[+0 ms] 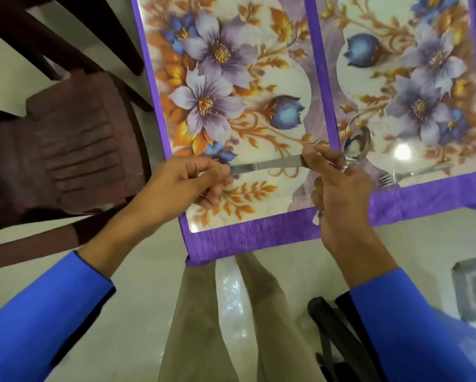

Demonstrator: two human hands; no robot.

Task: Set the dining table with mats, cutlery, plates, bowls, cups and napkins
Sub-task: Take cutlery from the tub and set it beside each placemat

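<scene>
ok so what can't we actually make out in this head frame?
- Knife: both ends hidden, one inside the left hand, one behind the right hand's fingers.
- Spoon: handle hidden in the right hand's grip; only the bowl shows.
- Fork: thin and blurred on the right mat; handle end fades out.
- Both mats: far ends cut off by the top edge.
- Chair: cut off at the left edge.
- Plates, bowls, cups, napkins: none in view.

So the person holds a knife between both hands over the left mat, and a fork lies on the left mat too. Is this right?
One detail is wrong. The fork lies on the right mat, not the left mat. The head view shows it. The left hand and right hand do hold the knife over the left mat.
</scene>
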